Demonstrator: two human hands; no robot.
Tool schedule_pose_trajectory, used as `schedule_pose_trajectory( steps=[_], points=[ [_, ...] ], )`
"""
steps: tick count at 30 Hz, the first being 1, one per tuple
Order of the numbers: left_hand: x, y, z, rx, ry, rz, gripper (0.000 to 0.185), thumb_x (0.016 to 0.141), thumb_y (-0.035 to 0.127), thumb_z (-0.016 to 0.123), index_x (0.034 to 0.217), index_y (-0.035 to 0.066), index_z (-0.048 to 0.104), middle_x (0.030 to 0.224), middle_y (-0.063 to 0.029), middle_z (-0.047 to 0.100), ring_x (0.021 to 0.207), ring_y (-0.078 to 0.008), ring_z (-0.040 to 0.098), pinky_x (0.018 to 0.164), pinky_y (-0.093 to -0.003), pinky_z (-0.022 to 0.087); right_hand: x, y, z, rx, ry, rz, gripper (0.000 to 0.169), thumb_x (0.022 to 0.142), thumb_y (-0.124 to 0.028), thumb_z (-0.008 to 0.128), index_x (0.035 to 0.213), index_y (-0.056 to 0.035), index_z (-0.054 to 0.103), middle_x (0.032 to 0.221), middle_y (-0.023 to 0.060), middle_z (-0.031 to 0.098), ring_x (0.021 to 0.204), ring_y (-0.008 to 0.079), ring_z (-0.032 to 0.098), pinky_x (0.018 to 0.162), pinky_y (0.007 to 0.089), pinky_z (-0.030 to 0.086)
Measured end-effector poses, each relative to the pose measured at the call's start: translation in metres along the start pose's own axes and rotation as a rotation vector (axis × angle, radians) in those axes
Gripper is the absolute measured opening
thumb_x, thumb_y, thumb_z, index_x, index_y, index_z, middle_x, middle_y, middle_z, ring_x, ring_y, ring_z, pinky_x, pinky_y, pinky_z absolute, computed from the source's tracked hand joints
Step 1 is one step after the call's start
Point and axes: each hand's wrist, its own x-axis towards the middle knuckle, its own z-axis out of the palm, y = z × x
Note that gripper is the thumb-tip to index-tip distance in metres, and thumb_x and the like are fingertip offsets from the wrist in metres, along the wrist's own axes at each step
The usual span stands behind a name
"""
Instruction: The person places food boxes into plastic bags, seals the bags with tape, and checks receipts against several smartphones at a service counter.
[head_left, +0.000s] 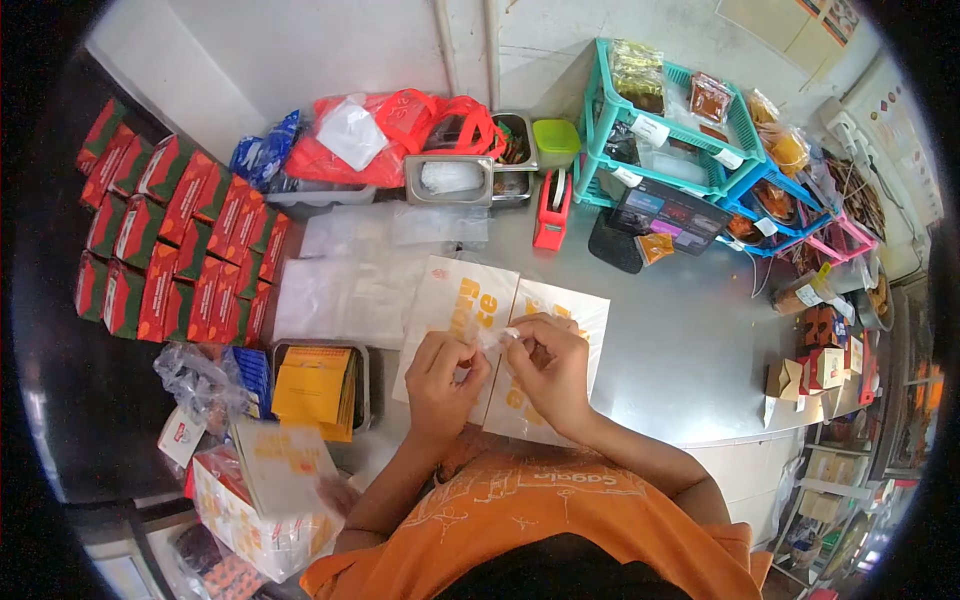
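Both my hands are over two white boxes with yellow lettering, wrapped in clear plastic, on the metal counter. My left hand (448, 375) pinches one side of a twisted piece of clear plastic (491, 337) above the seam between the boxes. The other side is pinched in my right hand (551, 367), thumb against fingers. Beneath my left hand lies the left box (442, 300); the right box (581, 322) is partly hidden by my right hand. Whether the plastic is knotted cannot be told.
Stacked red and green boxes (184, 247) stand at the left, near a tray of yellow envelopes (307, 390). Clear plastic bags (322, 296) lie beside the white boxes. Further back are a red tape dispenser (553, 217), a tablet (667, 214) and teal baskets (596, 161).
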Motion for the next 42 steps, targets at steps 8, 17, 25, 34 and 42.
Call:
schedule_pose_trajectory(
  steps=[8,17,25,34,42],
  points=[
    [0.02,0.001,-0.007,-0.221,-0.179,-0.11,0.029,0.078,-0.007,0.063,0.103,0.007,0.067,0.094,-0.0101,0.062,0.084,-0.0194,0.064,0.068,-0.0283,0.057,0.007,-0.004,-0.009,0.136,-0.116,0.118,0.003,0.085,0.006,0.062,0.086,0.0035,0.063,0.082,0.0025,0.058,0.066,0.0048,0.048,0.057,0.0195,0.038],
    [0.018,-0.012,-0.022,-0.246,-0.38,0.032,0.018,0.082,-0.003,0.062,0.098,0.004,0.063,0.095,-0.0093,0.061,0.086,-0.0228,0.062,0.069,-0.0307,0.055,0.033,-0.021,-0.043,0.551,-0.49,0.484,0.016,0.089,-0.013,0.06,0.082,0.0006,0.063,0.085,0.0016,0.058,0.075,0.0099,0.051,0.073,0.0249,0.041],
    [0.036,-0.009,-0.024,0.013,-0.515,0.439,0.024,0.075,0.004,0.068,0.098,0.006,0.059,0.096,-0.0061,0.056,0.085,-0.0234,0.058,0.069,-0.0348,0.05,0.034,-0.016,-0.042,0.515,-0.523,0.497,0.016,0.088,-0.015,0.062,0.084,-0.0001,0.064,0.085,0.0011,0.058,0.076,0.0095,0.051,0.074,0.0246,0.04],
    [0.081,-0.015,-0.03,-0.115,-0.649,0.508,0.013,0.077,0.013,0.062,0.089,0.009,0.058,0.09,-0.0047,0.053,0.096,-0.026,0.049,0.086,-0.04,0.035,0.069,-0.056,-0.062,0.24,-0.685,0.273,0.012,0.084,-0.011,0.065,0.083,0.0008,0.067,0.087,0.0034,0.058,0.085,0.0137,0.053,0.079,0.0283,0.041],
    [0.105,0.014,-0.041,-0.163,-0.69,0.554,0.014,0.073,0.017,0.064,0.084,0.01,0.058,0.082,-0.0029,0.053,0.087,-0.0221,0.05,0.077,-0.037,0.031,0.079,-0.1,-0.087,-0.014,-0.7,0.025,0.012,0.08,-0.013,0.071,0.074,-0.0034,0.068,0.089,0.0042,0.058,0.093,0.0199,0.05,0.084,0.0332,0.037]
  ],
)
